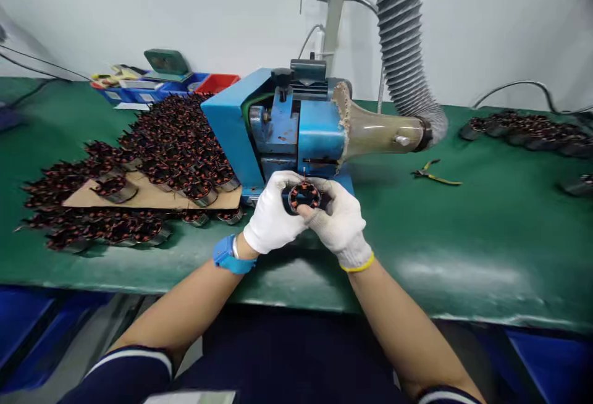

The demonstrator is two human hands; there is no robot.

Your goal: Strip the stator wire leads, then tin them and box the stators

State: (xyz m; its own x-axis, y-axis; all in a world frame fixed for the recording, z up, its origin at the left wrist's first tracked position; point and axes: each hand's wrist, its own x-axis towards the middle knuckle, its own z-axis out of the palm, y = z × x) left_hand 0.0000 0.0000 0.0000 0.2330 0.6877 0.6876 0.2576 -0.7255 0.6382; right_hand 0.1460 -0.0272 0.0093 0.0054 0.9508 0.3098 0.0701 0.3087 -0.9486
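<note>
Between my two gloved hands is a round motor stator (304, 196), a metal ring with copper windings inside, its open face turned up toward me. My left hand (277, 214), in a white glove with a blue band at the wrist, grips the ring's left side. On the right side my right hand (340, 214), in a knitted glove with a yellow cuff, closes on the same ring, thumb across its near rim. Both hands are just in front of a blue belt-type machine (273, 126); whether the stator touches it I cannot tell.
Many similar stators (180, 138) are heaped at the left, some on a cardboard sheet (143, 197). A hose (403, 39) joins the machine's clear duct (380, 129). Pliers (435, 175) lie to the right, more stators (528, 132) beyond. Bins (217, 83) stand behind the heap.
</note>
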